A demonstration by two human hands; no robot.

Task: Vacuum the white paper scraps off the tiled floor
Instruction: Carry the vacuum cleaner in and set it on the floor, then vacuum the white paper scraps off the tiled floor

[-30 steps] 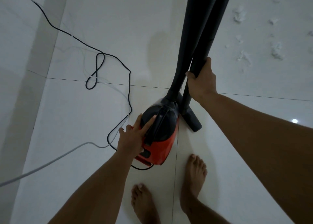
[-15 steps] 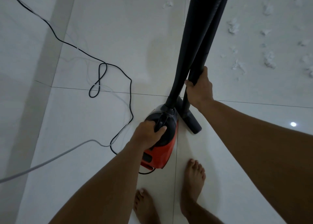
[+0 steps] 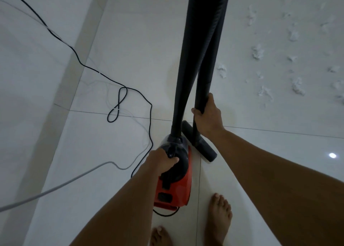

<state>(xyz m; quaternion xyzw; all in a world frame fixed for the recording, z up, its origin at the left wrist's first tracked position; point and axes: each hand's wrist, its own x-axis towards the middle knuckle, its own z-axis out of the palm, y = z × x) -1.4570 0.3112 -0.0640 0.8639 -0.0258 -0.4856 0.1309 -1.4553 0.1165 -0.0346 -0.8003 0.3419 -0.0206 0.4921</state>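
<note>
Left hand (image 3: 162, 162) curls round the handle on the red vacuum (image 3: 178, 191); right hand (image 3: 208, 115) grips the black wand (image 3: 204, 78), whose nozzle (image 3: 206, 149) rests on the floor (image 3: 130, 41) just beside the vacuum. Scraps (image 3: 257, 52) lie scattered on tiles to the right, well apart from the nozzle. Black cord (image 3: 151, 111) loops on the left.

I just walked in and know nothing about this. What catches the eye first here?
A red vacuum cleaner sits on the floor at bottom centre, the left hand gripping its top. The right hand holds the black tube rising beside it. White paper scraps litter the floor at upper right.
</note>
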